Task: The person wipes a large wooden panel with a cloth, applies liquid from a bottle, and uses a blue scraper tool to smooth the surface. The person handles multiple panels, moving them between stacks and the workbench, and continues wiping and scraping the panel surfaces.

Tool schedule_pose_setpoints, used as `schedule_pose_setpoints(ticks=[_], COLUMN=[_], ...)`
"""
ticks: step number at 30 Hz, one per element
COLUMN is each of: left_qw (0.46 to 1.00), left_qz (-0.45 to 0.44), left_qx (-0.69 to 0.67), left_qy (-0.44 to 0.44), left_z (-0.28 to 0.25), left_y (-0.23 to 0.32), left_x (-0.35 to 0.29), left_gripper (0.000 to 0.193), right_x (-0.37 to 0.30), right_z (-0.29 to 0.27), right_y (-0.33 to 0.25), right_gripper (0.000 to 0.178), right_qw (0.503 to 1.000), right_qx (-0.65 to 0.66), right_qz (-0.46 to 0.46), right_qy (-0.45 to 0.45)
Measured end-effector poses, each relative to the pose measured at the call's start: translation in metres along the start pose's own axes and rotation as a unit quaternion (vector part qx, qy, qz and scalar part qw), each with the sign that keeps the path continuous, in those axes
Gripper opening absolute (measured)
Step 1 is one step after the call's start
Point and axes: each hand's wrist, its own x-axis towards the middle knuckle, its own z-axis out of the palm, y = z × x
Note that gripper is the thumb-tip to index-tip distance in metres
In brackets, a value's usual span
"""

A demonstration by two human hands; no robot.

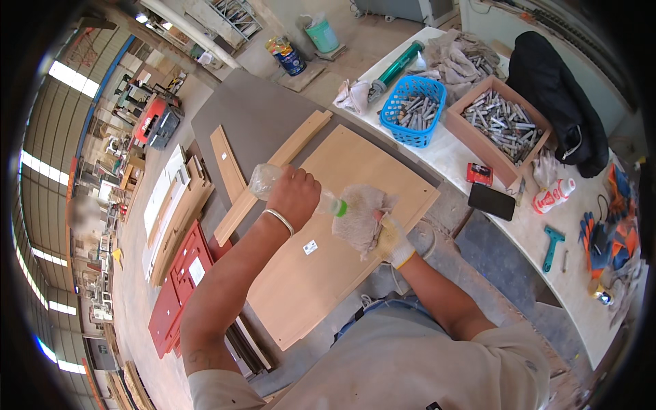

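Observation:
My left hand (295,196), bare with a bracelet at the wrist, is closed around a clear plastic bottle (265,182). The bottle lies tilted on its side, its green cap end pointing right at a beige rag (359,222). Cap and rag meet or nearly meet; I cannot tell whether liquid comes out. In a whitish glove, my right hand (394,244) grips the rag by its lower right edge. Both hands are above a wood-coloured panel (294,294) with a small white label (310,247). Narrow wooden strips (287,147) lie beside its far left edge.
On a white table at right are a blue basket (413,109), a wooden box (502,126) of small metallic cylinders, a black phone (491,201), a white-and-red bottle (553,196) and a teal scraper (552,249). Red panels (181,290) lean at left. Buckets (321,34) stand beyond.

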Motion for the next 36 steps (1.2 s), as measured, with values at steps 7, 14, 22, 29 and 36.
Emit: schedule_pose_setpoints(ticks=[7, 14, 22, 29, 36], left_qw=[0.998, 0.998, 0.996, 0.991, 0.985], left_qz=[0.020, 0.034, 0.036, 0.071, -0.008], left_qx=[-0.015, -0.034, -0.033, -0.103, -0.165], left_qy=[0.049, 0.030, 0.074, 0.050, 0.056], left_z=[0.011, 0.070, 0.098, 0.119, 0.179], left_y=[-0.037, -0.041, -0.069, -0.052, -0.076], left_x=[-0.036, -0.115, -0.140, -0.163, -0.140], left_gripper=[0.015, 0.012, 0.007, 0.006, 0.011], right_x=[-0.010, -0.008, 0.020, -0.002, 0.038], right_z=[0.074, 0.105, 0.031, 0.094, 0.045], right_y=[0.037, 0.105, 0.189, 0.189, 0.203], right_gripper=[0.054, 0.045, 0.050, 0.049, 0.056], right_qw=[0.995, 0.997, 0.981, 0.995, 0.999], right_qx=[-0.059, -0.025, -0.128, -0.031, -0.023], right_qz=[-0.051, -0.058, -0.145, -0.080, 0.012], right_qy=[-0.061, -0.045, -0.022, -0.046, -0.031])
